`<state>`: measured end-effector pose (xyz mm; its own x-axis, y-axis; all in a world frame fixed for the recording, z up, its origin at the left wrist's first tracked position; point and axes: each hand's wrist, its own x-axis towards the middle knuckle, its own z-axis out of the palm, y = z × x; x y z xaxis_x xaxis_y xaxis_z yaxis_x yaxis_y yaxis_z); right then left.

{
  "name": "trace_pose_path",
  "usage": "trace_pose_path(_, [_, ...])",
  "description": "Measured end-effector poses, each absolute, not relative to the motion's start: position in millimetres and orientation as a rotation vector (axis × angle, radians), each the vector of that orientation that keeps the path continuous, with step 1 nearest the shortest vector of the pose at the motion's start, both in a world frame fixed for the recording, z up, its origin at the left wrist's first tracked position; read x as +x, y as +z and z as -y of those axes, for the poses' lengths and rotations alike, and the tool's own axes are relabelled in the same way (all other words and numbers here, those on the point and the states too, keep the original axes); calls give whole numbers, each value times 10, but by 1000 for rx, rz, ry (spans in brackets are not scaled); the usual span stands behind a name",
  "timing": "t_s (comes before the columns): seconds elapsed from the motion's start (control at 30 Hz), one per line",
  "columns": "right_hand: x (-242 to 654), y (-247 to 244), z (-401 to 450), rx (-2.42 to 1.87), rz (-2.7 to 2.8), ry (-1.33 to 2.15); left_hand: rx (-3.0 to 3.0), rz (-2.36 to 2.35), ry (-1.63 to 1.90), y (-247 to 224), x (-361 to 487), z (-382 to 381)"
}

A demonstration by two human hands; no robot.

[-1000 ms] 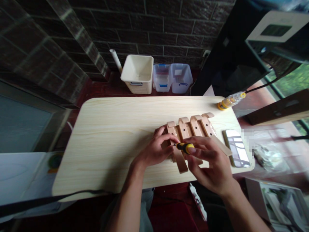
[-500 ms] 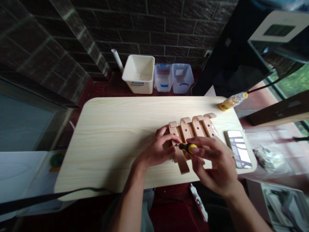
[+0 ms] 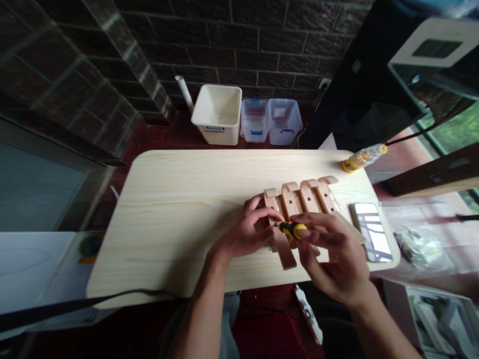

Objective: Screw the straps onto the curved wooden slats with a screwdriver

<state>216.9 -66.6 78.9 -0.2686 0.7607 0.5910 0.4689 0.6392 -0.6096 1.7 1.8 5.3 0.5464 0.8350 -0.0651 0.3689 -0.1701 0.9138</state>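
A wooden piece with several curved slats (image 3: 309,197) lies on the light wood table (image 3: 168,199); dark screw heads or holes dot its slats. My right hand (image 3: 333,249) grips a yellow and black screwdriver (image 3: 292,229), its shaft pointing left at the nearest slat. At the piece's left end is my left hand (image 3: 245,229), fingers curled round the edge, with thumb and index finger close on either side of the screwdriver's tip. Whether the tip sits in a screw is too small to tell. My right hand covers part of the slats' lower right side.
A phone (image 3: 372,232) lies at the table's right edge, and a clear bottle with yellow ends (image 3: 362,158) stands at the back right corner. Behind the table are a cream bin (image 3: 220,132) and two clear plastic boxes (image 3: 283,130). A white power strip (image 3: 309,314) lies below the front edge.
The whole view has shifted slightly, so everything sits a little further right. Both hands keep their places on the wooden piece and screwdriver.
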Motion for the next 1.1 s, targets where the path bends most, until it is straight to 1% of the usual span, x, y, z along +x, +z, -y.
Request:
trace_pose_path(0.2, [2169,741,653,-932,1841,479,1730,-1021,574,34,31,-13])
trace_pose_path(0.37, [2172,789,681,-967,1907,406,1742,-1033,576,23,29,-14])
trace_pose_path(0.8, [2165,772,683,-953,1859,486,1722,-1028,577,51,46,-16])
trace_pose_path(0.97, [2174,787,692,-970,1934,409,1728,-1025,576,46,47,-10])
trace_pose_path(1.1, [2157,776,667,-972,1923,415,1731,-1023,575,23,41,-12])
